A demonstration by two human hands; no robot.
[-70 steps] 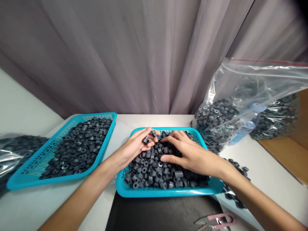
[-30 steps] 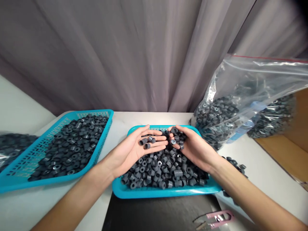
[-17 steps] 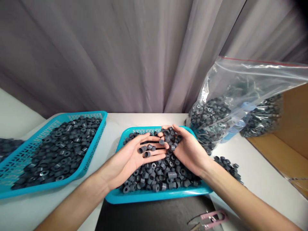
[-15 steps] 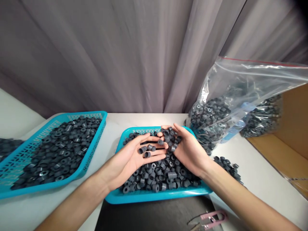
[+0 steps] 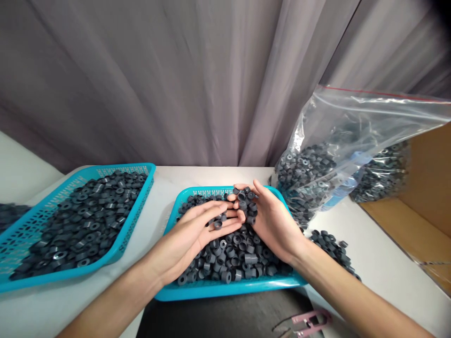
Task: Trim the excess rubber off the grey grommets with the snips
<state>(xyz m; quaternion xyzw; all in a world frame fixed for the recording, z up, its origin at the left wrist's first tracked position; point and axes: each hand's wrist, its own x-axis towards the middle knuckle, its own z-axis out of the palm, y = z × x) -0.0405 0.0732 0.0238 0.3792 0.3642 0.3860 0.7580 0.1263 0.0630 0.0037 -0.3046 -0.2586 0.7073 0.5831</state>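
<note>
My left hand [image 5: 204, 227] is turned palm up with a few small dark grey plastic caps [image 5: 218, 225] on its slightly curled fingers. Opposite it, my right hand [image 5: 278, 225] is cupped around a bunch of the same short, hollow caps [image 5: 246, 202]. The fingertips of both hands nearly meet. Below them stands a turquoise plastic basket [image 5: 232, 289], heaped with more of these caps [image 5: 225, 263]. Some of the heap is hidden by my hands.
At left, another turquoise basket [image 5: 136, 213] holds many caps. Behind right stands a clear zip bag [image 5: 331, 117] of caps beside a cardboard box [image 5: 430, 188]. Loose caps [image 5: 333, 251] lie right of my basket. Pink-handled thread snips [image 5: 310, 323] rest on a black surface [image 5: 211, 317] in front.
My left fingers and thumb have curled inward, and fewer caps show on the left hand. The right hand still cups its bunch in nearly the same place.
</note>
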